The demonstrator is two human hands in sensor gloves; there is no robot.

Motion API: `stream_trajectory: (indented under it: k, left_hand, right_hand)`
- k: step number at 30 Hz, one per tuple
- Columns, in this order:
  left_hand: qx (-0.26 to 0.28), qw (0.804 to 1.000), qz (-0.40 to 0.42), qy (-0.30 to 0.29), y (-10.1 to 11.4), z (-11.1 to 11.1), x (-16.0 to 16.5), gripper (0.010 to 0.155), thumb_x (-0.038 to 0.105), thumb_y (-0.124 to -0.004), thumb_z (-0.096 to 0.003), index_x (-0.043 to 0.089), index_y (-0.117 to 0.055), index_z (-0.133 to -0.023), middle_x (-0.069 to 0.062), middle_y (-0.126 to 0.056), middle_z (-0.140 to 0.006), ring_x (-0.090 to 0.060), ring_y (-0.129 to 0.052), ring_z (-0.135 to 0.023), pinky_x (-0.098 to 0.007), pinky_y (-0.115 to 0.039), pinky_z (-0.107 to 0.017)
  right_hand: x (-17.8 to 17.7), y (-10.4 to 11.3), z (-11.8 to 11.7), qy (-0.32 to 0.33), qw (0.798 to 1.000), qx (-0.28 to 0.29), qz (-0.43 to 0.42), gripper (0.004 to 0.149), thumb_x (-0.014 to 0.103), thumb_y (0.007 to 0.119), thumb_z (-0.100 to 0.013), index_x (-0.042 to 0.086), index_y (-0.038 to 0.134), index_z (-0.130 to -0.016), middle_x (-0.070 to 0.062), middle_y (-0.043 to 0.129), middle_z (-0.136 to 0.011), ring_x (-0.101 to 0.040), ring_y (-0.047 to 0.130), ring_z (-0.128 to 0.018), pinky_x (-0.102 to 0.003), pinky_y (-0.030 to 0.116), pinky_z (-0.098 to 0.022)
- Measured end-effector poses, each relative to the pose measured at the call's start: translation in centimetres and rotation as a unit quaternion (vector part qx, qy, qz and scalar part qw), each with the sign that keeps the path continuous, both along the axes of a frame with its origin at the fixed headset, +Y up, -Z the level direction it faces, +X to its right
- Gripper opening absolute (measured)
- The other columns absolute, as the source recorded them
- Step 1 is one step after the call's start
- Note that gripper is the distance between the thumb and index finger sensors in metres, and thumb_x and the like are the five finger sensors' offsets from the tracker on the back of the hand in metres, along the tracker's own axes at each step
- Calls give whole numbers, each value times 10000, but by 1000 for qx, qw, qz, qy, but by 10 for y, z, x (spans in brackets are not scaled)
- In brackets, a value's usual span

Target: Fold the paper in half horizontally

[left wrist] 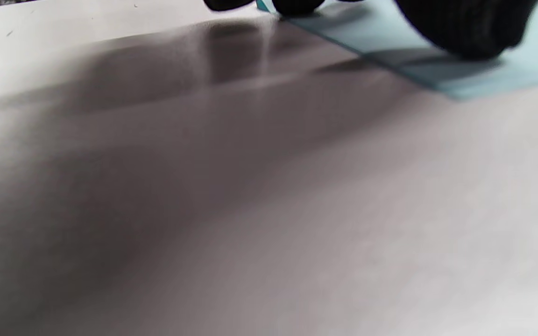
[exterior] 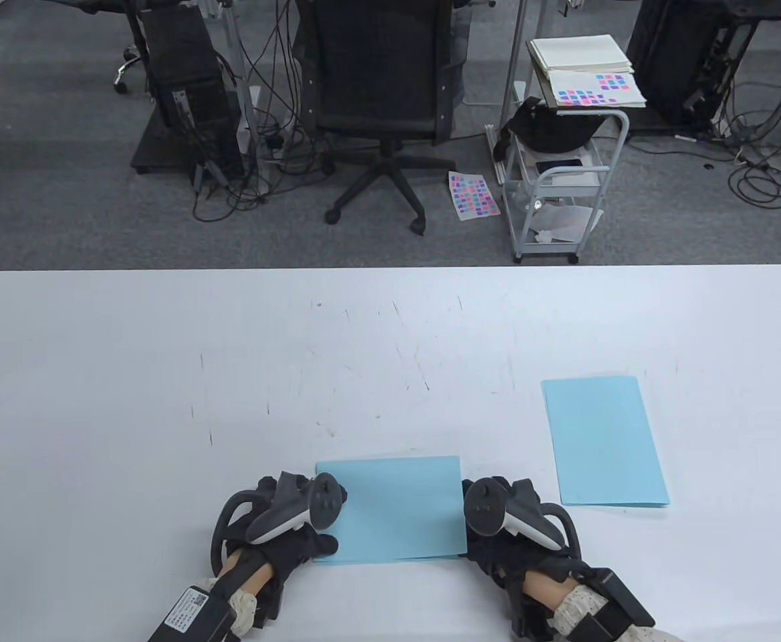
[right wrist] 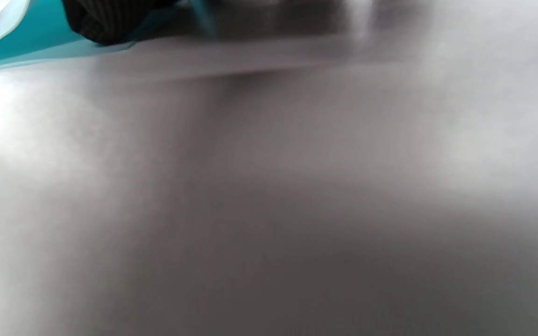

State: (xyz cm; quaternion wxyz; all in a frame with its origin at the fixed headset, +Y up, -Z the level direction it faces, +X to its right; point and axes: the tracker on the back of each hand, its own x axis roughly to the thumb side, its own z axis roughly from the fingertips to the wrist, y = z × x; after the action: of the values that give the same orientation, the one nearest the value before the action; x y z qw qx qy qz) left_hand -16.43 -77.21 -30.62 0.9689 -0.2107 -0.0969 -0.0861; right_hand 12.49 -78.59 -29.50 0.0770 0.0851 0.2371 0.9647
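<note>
Blue paper lies between both hands; trackers hide the left hand and right hand fingers, so I cannot tell their state. White scratched table; far, an office chair.

surface: white table | on it: folded blue paper near front edge; blue sheet stack right

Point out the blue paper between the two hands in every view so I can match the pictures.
Table view: folded blue paper lies bottom centre, between left hand and right hand.
Left wrist view: top right, under the gloved fingers.
Right wrist view: top left corner, edge lifted.
Shared landmark: the white table.
</note>
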Motion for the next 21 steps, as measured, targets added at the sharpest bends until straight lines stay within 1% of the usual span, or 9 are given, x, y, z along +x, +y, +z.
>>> stream_trajectory:
  k: [2,4,7,16,19,21]
  left_hand:
    - [4,1000,1,0,0,0,-1,842,621,-736,-306,549,-315,-1031,222,-271,-1186,-168,-308,-1171,-550,-330,-885]
    - [-9,1000,7,2,-2,0,-3,847,624,-725,-311,558,-293,-1036,219,-192,-1198,-181,-259,-1180,-558,-321,-885]
    - [-25,1000,10,4,-5,0,-5,829,633,-699,-311,577,-292,-1031,242,-246,-1203,-189,-234,-1186,-568,-319,-883]
    - [-36,999,14,5,-6,0,-10,786,638,-689,-304,630,-309,-992,293,-241,-1178,-151,-233,-1182,-556,-322,-885]
    - [-32,999,6,5,-6,1,-9,784,639,-681,-300,633,-306,-989,293,-238,-1178,-155,-249,-1183,-555,-325,-884]
    - [-26,1000,-2,1,-6,1,-8,781,640,-670,-296,634,-304,-986,291,-240,-1179,-157,-262,-1185,-553,-330,-885]
  right_hand:
    - [0,0,0,0,1000,1,-1,609,463,650,-477,504,359,-1010,198,174,-1161,-318,59,-1070,-651,131,-729]
    - [0,0,0,-1,1000,1,-2,609,463,650,-477,504,359,-1011,197,175,-1161,-317,59,-1070,-651,128,-730]
    - [0,0,0,-1,1000,1,-3,608,462,650,-477,505,361,-1010,198,175,-1161,-317,61,-1069,-652,132,-729]
    - [1,0,1,-4,1000,3,-7,611,464,656,-476,504,367,-1014,199,182,-1162,-316,63,-1070,-649,130,-731]
    - [5,5,0,-21,999,37,-8,617,451,691,-468,475,427,-1024,160,222,-1172,-330,169,-1083,-656,194,-738]
    - [10,12,-3,-34,998,43,-11,616,436,700,-470,459,441,-1029,149,249,-1177,-329,180,-1084,-657,199,-739]
